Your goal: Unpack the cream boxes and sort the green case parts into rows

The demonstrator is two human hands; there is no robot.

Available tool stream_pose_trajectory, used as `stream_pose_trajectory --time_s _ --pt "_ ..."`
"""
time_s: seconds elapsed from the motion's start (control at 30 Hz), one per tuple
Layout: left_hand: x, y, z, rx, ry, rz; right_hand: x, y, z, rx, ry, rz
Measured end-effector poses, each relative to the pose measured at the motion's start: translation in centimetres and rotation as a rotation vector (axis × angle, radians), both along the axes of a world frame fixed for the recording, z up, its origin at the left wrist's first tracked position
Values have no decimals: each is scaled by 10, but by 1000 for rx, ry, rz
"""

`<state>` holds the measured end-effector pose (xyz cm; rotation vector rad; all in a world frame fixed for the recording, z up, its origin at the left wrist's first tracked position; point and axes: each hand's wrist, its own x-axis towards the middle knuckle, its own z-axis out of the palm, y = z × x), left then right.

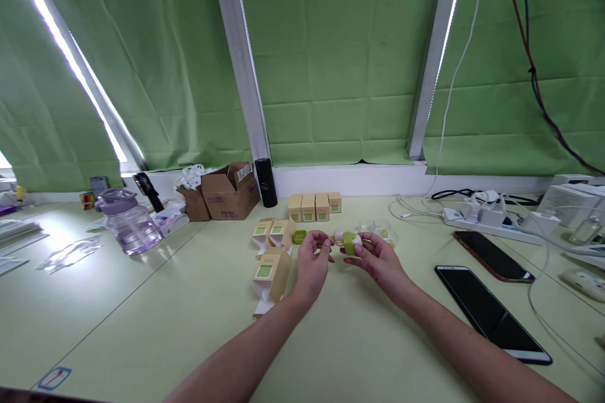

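Closest to us, a flat black tablet with a dark screen (491,313) lies on the pale green table (142,315), well off to the right of our arms. A little further out, an open tan cardboard box with a green square on it (268,272) lies just beside our left hand (312,262). That hand is curled, its fingers pinched close near a tiny thing we cannot make out. Our right hand (379,260) is closed around a small round green and white gadget (348,242), pinched between thumb and fingers. The gadget sits at the fingertips of the right hand, between our two hands and near the left fingertips. Past the hands, two more little open tan boxes (273,233) rest on the table. Further back stands a neat row of four closed tan boxes (314,206). To the far left is a clear purple plastic water jug (128,221).
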<state>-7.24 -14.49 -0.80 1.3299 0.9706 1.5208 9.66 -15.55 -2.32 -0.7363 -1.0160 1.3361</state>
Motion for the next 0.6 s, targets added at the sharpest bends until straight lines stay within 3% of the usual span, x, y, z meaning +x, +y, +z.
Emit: stream_pose_trajectory --time_s 0.17,0.33,0.6 --pt "0 -5 2 96 120 8 -1 0 -2 145 -161 -102" --pt "1 -9 -3 170 225 -72 -3 -6 0 258 -313 -181" --pt "3 -6 -14 189 180 -180 -6 -14 2 400 -479 -291"
